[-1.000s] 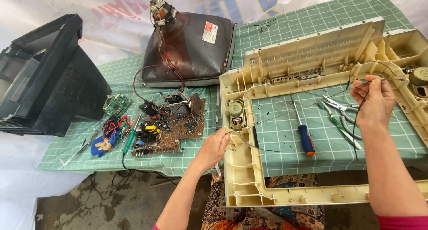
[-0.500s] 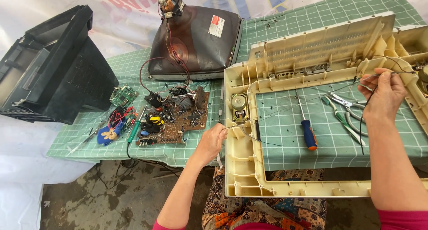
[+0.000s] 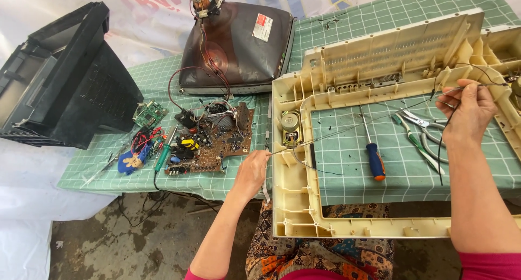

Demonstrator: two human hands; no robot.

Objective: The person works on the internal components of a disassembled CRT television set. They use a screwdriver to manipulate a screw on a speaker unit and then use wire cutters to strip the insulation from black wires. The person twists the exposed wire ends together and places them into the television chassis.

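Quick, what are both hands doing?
Left hand: closed, pinching one end of a thin wire.
Right hand: closed, pinching the wire's other end.

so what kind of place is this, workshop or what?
Looks like a makeshift repair bench for old televisions, probably outdoors or in a shed. A bare picture tube, a loose circuit board and a cream television frame lie on a green grid mat, with a screwdriver and pliers at hand.
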